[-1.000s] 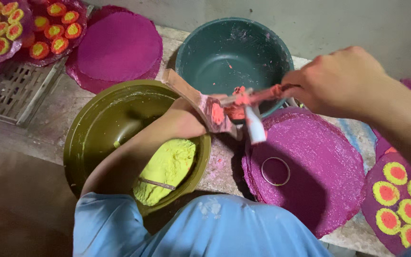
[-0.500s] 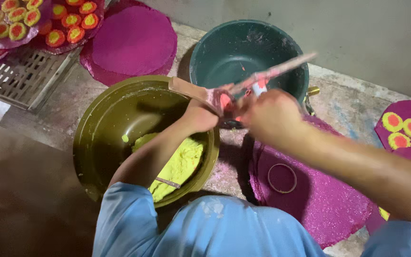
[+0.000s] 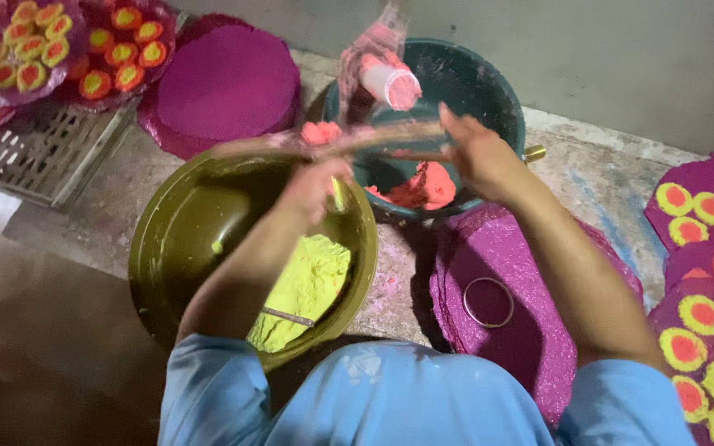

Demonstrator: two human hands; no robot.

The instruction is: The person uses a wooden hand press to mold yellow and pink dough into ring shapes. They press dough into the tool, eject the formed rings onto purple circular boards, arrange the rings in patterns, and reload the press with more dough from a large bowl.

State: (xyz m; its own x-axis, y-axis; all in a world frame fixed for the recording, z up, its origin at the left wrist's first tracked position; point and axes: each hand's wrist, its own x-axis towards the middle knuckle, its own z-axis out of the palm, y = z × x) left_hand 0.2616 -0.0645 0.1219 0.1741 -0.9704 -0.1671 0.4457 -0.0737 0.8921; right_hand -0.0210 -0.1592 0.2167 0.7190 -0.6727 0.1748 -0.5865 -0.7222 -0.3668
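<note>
Item: left hand (image 3: 317, 188), fist closed round one end of a wooden stick (image 3: 332, 144), which lies near-level across frame centre, blurred, w/ pink dough (image 3: 321, 132) stuck on it at approx 12 o'clock of the fist. Right hand (image 3: 474, 153), at 3 o'clock of the left, fingers curled on the stick's other end, over the dark green basin (image 3: 502, 87). Basin holds more pink dough lump (image 3: 423, 186) at its 6 o'clock wall. Blurred white cylinder w/ pink tip (image 3: 390, 83) at 12 o'clock of the hands; whether held or attached, can't tell. Olive bowl (image 3: 183, 239) at 7 o'clock of the hands, touching the basin's rim; contains yellow-green dough (image 3: 303, 289) & a thin metal tool (image 3: 288, 316). Magenta mat (image 3: 530, 330) at 5 o'clock w/ a metal ring (image 3: 487, 301) lying on it. Second magenta disc (image 3: 225, 83) at 10 o'clock. Trays of yellow-and-red rounds: top left (image 3: 35, 49), right edge (image 3: 708, 272). Wire rack (image 3: 35, 153) at 9 o'clock.
</note>
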